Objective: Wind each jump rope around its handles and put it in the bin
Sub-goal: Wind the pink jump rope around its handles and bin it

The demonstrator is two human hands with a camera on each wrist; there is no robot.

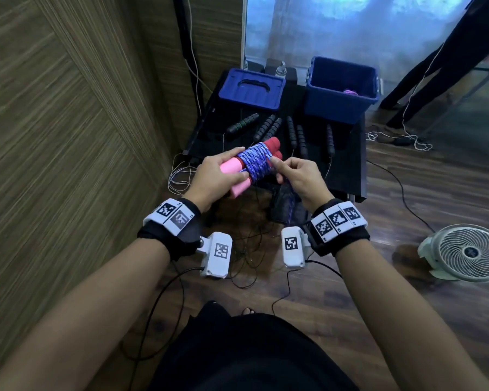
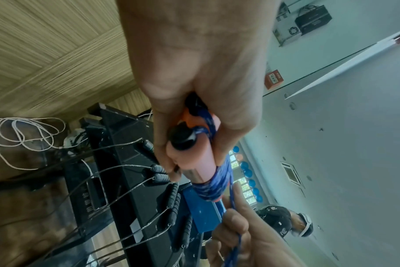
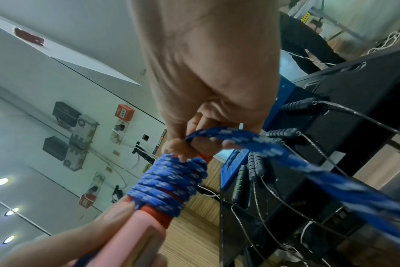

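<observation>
My left hand [image 1: 218, 176] grips the two pink-and-red handles [image 1: 232, 170] of a jump rope, held together in front of me. A blue-and-white braided rope [image 1: 256, 162] is wound in many turns around their middle. My right hand [image 1: 291, 176] pinches the loose end of that rope [image 3: 228, 135] right beside the coil [image 3: 171, 184], and the free length trails down toward my wrist. The open blue bin [image 1: 342, 91] stands at the back right of the black table [image 1: 347, 165], with a purple bundle [image 1: 350, 93] inside it.
Several black-handled jump ropes [image 1: 266, 128] lie in a row on the table, their thin cables hanging over the front edge. A blue lid [image 1: 251, 88] lies at the back left. A white fan [image 1: 469, 252] sits on the floor to the right. A person's legs [image 1: 435, 60] stand behind the table.
</observation>
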